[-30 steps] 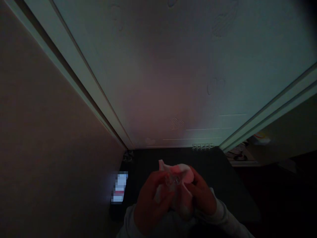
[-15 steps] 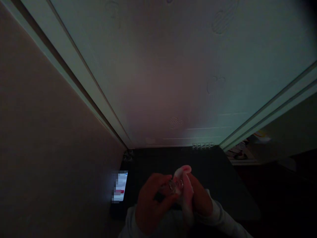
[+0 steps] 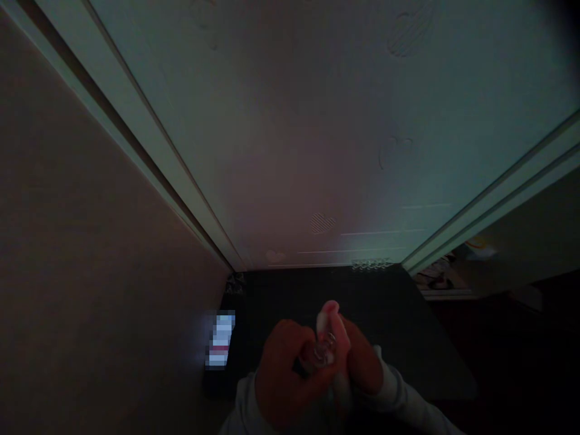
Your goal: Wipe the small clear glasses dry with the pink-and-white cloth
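Observation:
A small clear, shiny object (image 3: pixel 324 350) sits between my two hands over the dark table. My left hand (image 3: pixel 287 368) is closed, its thumb and fingers pinching that clear object. My right hand (image 3: pixel 362 357) is wrapped round a pink and white cloth (image 3: pixel 341 338), which lies against the clear object. The cloth's top edge sticks up above the fingers, and its lower end hangs toward my lap. Dim light hides the exact shape of the clear object.
A lit phone screen (image 3: pixel 220 339) is at the dark table's (image 3: pixel 281 293) left edge. Clear round pieces (image 3: pixel 371 264) stand in a row at the back, against a pale panel with heart shapes (image 3: pixel 290 151). Another small clear item (image 3: pixel 235 282) lies in the back left corner.
The clear object and my left fingers have moved slightly right, closer into the cloth. The cloth's top has shifted a little left.

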Motion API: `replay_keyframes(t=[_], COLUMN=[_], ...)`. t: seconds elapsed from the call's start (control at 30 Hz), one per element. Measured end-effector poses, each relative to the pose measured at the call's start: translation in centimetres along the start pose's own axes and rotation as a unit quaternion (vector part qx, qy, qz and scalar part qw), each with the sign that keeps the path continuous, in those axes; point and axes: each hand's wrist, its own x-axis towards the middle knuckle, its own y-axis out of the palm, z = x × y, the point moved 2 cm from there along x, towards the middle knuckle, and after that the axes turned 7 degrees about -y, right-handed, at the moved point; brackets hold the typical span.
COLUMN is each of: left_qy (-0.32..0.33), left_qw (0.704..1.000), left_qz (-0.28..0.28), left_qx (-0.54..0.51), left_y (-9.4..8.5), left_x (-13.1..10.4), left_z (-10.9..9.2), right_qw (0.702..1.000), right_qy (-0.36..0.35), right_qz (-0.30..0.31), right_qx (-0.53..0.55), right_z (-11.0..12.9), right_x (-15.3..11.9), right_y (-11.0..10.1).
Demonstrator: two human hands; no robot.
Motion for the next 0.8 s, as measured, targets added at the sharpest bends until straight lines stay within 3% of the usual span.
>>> replay_keyframes(t=[0.3,0.53,0.8], left_qy=[0.020,-0.024,-0.040], left_qw=[0.998,0.998,0.999], left_qz=[0.023,0.027,0.007], left_qx=[0.064,0.060,0.035], left_y=[0.3,0.4,0.4], left_x=[-0.1,-0.2,-0.2], left_z=[0.7,0.8,0.9], right_qw=[0.975,0.969,0.973], right_qy=[-0.084,-0.118,-0.097], right_qz=[0.043,0.023,-0.011], right_qx=[-0.200,-0.217,-0.209], right_z=[2.0,1.8,0.8], right_x=[0.9,0.7,0.3], right_y=[0.2,0.2,0.4])
